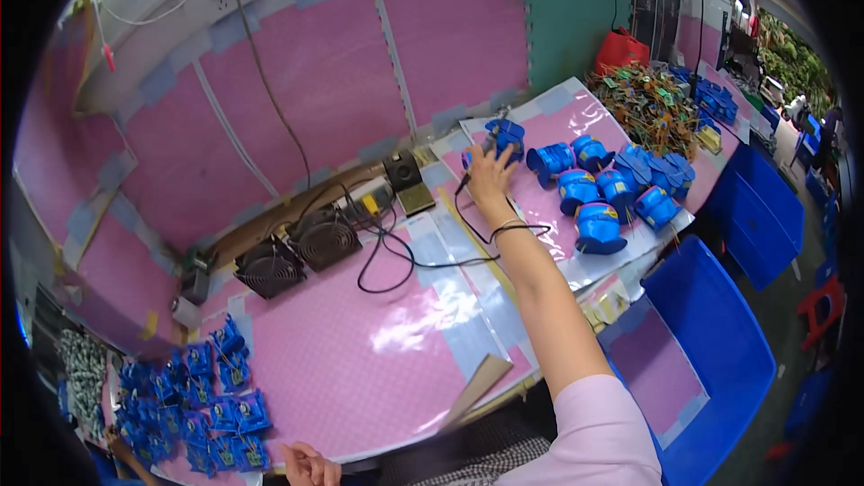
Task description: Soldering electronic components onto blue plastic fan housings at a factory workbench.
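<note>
My right hand (490,175) stretches far across the table with its fingers spread. It is over or touching blue plastic pieces at the back, next to an upright blue housing (507,137); what lies under the palm is hidden. A black cable (477,232) passes by the wrist. Several rounded blue housings (576,189) lie to the right of that hand on a pink sheet. Low in the picture, at the table's front edge, my left hand (310,466) has its fingers loosely bent and apart, with nothing visible in them.
Two black fans (326,238) stand by the wall beside a soldering iron stand (407,182). Many blue units (202,396) crowd the left corner. A heap of wired boards (643,108) fills the back right. Blue bins (711,351) stand off the table's right edge.
</note>
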### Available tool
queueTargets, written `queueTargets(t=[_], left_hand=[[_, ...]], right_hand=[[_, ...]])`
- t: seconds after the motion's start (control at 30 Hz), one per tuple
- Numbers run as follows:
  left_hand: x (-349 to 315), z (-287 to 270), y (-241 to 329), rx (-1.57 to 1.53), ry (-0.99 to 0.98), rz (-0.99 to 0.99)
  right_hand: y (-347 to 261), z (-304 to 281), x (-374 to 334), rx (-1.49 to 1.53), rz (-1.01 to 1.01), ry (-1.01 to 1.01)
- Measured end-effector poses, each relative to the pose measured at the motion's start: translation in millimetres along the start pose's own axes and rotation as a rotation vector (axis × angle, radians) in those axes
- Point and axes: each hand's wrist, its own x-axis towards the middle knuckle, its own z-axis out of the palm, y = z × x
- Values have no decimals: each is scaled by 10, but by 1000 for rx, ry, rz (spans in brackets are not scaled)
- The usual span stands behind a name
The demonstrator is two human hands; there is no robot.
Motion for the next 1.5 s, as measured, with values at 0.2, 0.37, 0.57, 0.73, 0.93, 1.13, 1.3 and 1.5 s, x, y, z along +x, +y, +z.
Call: queueTargets(t=[0.2, 0.37, 0.57, 0.73, 0.93, 1.13, 1.3, 1.5], left_hand=[[596, 206, -95, 0, -29, 37], [1187, 655, -188, 852, 430, 255], [1129, 486, -339, 1231, 460, 649], [1006, 574, -334, 1165, 418, 576], [1087, 193, -252, 1532, 344, 927], [962, -9, -125, 1411, 639, 494], [1083, -8, 138, 1539, 711, 848], [1290, -282, 355, 1786, 585, 372]], right_hand=[[-133, -209, -262, 425, 96, -99], [-838, -1419, -881, 743, -182, -98], [-1243, -2270, -1608, 1046, -151, -435], [-1459, -2467, -2001, 1034, -81, -613], [-1425, -2441, -1703, 904, -216, -459], [-1110, -1198, -911, 848, -234, -268], [-1138, -774, -783, 671, -262, -339], [-1048, -1231, -983, 787, -212, -371]])
